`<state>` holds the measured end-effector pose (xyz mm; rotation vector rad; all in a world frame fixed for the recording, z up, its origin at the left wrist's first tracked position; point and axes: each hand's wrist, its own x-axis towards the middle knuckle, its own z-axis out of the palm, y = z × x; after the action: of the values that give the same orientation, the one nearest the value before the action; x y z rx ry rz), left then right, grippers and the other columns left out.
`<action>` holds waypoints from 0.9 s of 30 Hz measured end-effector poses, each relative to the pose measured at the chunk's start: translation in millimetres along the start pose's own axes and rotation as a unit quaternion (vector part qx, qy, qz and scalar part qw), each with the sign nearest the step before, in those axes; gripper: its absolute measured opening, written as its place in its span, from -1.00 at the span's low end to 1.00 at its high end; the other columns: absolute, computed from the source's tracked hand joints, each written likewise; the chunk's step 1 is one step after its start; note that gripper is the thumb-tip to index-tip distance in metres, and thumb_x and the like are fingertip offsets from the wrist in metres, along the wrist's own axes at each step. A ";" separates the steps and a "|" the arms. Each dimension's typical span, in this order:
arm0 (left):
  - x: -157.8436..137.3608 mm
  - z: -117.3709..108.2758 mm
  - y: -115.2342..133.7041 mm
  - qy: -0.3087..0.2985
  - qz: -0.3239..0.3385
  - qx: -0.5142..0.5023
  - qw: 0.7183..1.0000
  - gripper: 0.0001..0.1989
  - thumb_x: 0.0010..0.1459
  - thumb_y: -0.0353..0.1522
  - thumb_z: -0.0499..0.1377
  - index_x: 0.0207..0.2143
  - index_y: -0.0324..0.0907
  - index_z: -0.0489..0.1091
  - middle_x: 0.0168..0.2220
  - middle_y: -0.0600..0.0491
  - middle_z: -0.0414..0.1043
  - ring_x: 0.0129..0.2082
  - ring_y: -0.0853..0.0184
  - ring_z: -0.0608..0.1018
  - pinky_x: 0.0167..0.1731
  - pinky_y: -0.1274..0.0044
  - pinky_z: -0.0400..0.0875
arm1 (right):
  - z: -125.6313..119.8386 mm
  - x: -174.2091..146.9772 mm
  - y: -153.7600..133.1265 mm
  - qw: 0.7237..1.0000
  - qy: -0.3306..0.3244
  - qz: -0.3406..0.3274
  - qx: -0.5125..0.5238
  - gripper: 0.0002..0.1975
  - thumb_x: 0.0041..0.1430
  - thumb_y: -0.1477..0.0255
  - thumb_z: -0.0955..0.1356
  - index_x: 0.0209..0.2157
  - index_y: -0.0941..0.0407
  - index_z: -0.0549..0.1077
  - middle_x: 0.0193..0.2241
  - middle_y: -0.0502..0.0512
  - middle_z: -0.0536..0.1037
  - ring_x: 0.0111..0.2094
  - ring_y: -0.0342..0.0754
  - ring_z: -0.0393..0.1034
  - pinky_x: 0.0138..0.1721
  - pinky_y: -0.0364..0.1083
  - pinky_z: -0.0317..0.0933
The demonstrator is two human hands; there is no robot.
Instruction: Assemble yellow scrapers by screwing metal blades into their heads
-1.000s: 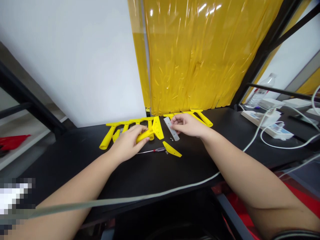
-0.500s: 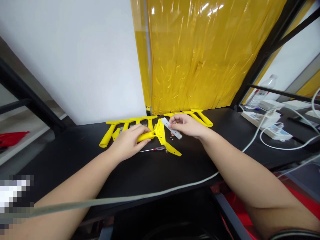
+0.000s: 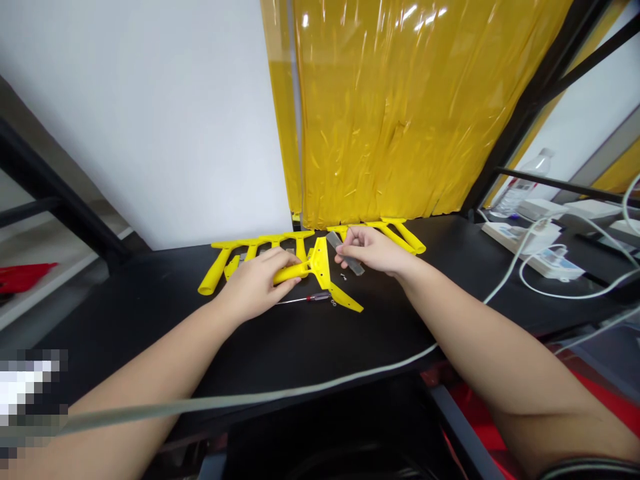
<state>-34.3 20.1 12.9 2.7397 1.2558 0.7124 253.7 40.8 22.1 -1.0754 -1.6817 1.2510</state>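
My left hand (image 3: 263,280) is closed around the handle of a yellow plastic scraper (image 3: 319,262), its wide head pointing right. Between the thumb and fingers of my right hand (image 3: 367,248) is a flat grey metal blade (image 3: 354,265), tilted, just right of the scraper head and apart from it. A loose yellow plate (image 3: 346,298) lies below the head, by its lower end. A screwdriver (image 3: 317,297) rests on the black table under my left hand. Small screws (image 3: 343,277) lie below the blade, and tiny nuts or washers (image 3: 334,303) sit near the screwdriver tip.
Several yellow scraper handles (image 3: 215,270) line the table's back edge, with more yellow handles (image 3: 411,239) behind my right hand. A white cable (image 3: 320,387) crosses the front. Power strips (image 3: 550,260) and a plastic bottle (image 3: 525,183) stand at the right.
The blade has turned in my right hand: its face was bright and light, now it looks dark grey. My left hand and the scraper stay in place.
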 end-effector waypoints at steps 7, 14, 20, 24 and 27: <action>0.8 -0.6 -0.2 0.001 -0.005 0.002 1.000 -0.75 0.33 -0.14 0.18 -0.06 -0.05 0.44 -0.04 -0.01 0.53 -0.13 0.16 0.57 -0.15 0.37 0.40 | -0.3 2.3 2.6 0.998 -0.012 -0.042 -0.049 -0.59 -0.06 0.22 0.60 -0.42 0.11 0.37 -0.59 -0.12 0.42 -0.58 -0.23 0.26 -0.53 -0.20 0.13; 1.2 0.5 -1.4 0.002 -0.008 0.004 1.000 -0.74 0.32 -0.13 0.18 -0.05 -0.05 0.44 -0.04 -0.01 0.53 -0.13 0.14 0.57 -0.15 0.36 0.40 | 0.9 1.9 0.7 0.999 -0.004 -0.032 -0.026 -0.77 -0.01 0.51 0.50 -0.28 0.13 0.46 -0.47 -0.06 0.48 -0.47 -0.20 0.38 -0.44 -0.20 0.26; 1.1 0.3 -2.2 0.003 -0.006 0.002 1.000 -0.74 0.31 -0.13 0.18 -0.05 -0.05 0.45 -0.05 -0.01 0.53 -0.14 0.15 0.58 -0.16 0.36 0.40 | -0.9 5.1 8.4 0.999 -0.004 -0.022 -0.033 -0.72 0.11 0.50 0.44 -0.10 0.11 0.49 -0.29 -0.01 0.49 -0.47 -0.22 0.36 -0.45 -0.19 0.32; 1.3 0.5 -2.9 -0.002 -0.005 0.013 1.000 -0.73 0.32 -0.13 0.17 -0.05 -0.06 0.44 -0.05 -0.01 0.53 -0.14 0.16 0.58 -0.16 0.36 0.40 | -1.8 8.0 12.3 0.999 -0.017 -0.044 -0.012 -0.75 0.15 0.42 0.45 -0.13 0.09 0.41 -0.32 -0.03 0.43 -0.42 -0.17 0.37 -0.41 -0.15 0.38; 1.2 0.1 -2.6 -0.008 -0.007 0.022 1.000 -0.73 0.33 -0.13 0.16 -0.04 -0.07 0.43 -0.03 0.00 0.53 -0.12 0.16 0.58 -0.16 0.36 0.41 | -1.8 8.5 12.9 0.993 -0.022 -0.117 -0.021 -0.79 0.20 0.36 0.44 -0.20 0.08 0.35 -0.34 -0.04 0.38 -0.37 -0.15 0.34 -0.34 -0.12 0.37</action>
<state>-35.4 22.7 12.7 2.7634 1.3016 0.6686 254.7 51.4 10.8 -0.8507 -1.8174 1.0989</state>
